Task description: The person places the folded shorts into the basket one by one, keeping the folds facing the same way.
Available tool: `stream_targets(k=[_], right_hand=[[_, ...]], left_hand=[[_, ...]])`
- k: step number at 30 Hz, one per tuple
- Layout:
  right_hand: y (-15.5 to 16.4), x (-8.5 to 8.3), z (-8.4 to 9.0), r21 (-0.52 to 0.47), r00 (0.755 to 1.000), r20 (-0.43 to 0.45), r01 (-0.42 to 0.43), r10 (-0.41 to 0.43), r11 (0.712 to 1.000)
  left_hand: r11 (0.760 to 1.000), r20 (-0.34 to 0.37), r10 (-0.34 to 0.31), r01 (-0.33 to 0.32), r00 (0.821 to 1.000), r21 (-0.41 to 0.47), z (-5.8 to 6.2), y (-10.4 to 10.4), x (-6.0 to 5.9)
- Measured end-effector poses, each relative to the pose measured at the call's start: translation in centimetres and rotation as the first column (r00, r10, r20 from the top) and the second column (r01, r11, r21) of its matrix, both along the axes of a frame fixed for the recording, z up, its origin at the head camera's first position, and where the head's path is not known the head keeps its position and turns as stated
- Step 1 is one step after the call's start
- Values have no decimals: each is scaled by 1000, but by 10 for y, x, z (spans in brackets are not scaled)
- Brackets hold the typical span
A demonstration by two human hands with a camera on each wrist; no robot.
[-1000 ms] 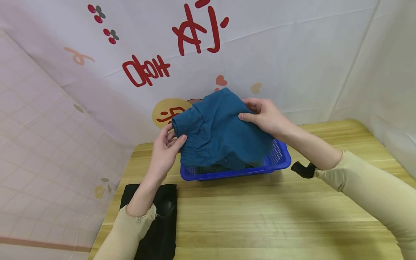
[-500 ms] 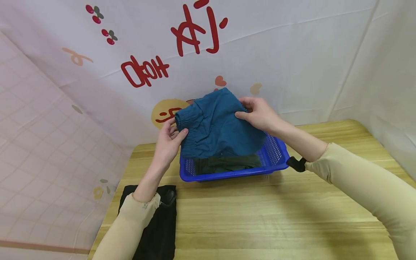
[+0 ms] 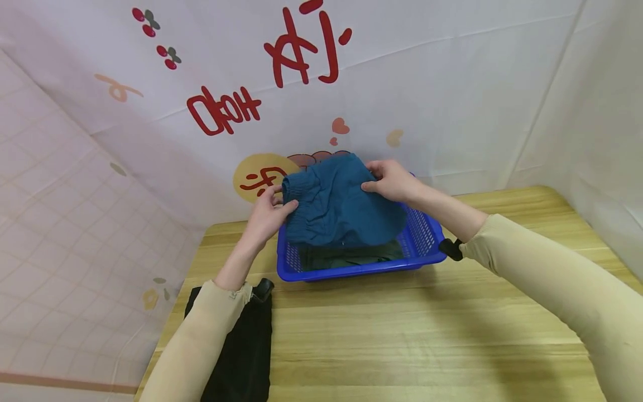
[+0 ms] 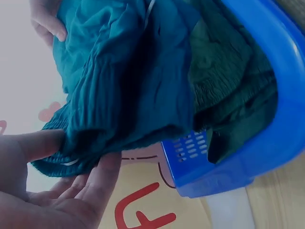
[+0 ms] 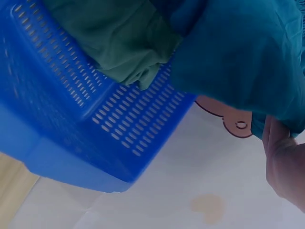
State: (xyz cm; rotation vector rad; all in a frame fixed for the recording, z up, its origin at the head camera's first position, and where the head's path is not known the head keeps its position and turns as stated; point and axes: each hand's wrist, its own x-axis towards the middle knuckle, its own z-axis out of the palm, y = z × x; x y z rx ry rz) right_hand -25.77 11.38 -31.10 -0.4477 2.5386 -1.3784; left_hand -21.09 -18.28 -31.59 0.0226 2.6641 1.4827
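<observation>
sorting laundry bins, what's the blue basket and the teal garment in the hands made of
The blue basket looks like moulded plastic: smooth, slightly glossy, with rows of punched slots in its walls. The teal garment looks like soft woven cloth, probably cotton, matte and creased, with a gathered elastic band where the left hand pinches it; the right hand grips the other edge. The fibre cannot be told for certain.

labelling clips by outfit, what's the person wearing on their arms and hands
Both arms wear long beige sleeves, the left sleeve with a small button at its cuff. A black device sits at each wrist. The left hand and right hand are bare: no gloves, no rings visible.
</observation>
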Motion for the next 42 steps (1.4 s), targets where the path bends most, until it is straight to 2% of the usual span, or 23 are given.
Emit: stream_targets(k=[8,15,20,23,27,31,34,38,42], right_hand=[[0,-4,-11,68,997,55,-57,54,996],[-1,-6,-24,157,989,98,-125,110,980],[0,-4,-30,250,983,133,-157,127,955],[-2,-5,-31,273,979,146,-175,139,946],[-5,-7,-33,316,973,142,-219,183,923],[-6,-7,-39,399,972,98,-236,215,886],[-8,-8,-42,466,972,73,-233,225,854],[-10,-7,-44,528,971,47,-222,233,820],[-9,-6,-46,568,968,22,-219,250,794]], left_hand=[[993,63,-18,25,998,-116,-8,1,-10],[959,110,-46,74,993,-273,-14,5,-16],[947,176,-88,137,980,-290,-19,12,-19],[942,208,-84,145,975,-303,-20,14,-21],[915,242,-78,166,967,-367,-20,17,-24],[883,294,-74,200,953,-426,-25,25,-28],[849,315,-60,215,947,-483,-27,30,-31],[802,313,-59,232,948,-551,-31,33,-32],[794,300,-55,224,952,-565,-34,35,-32]])
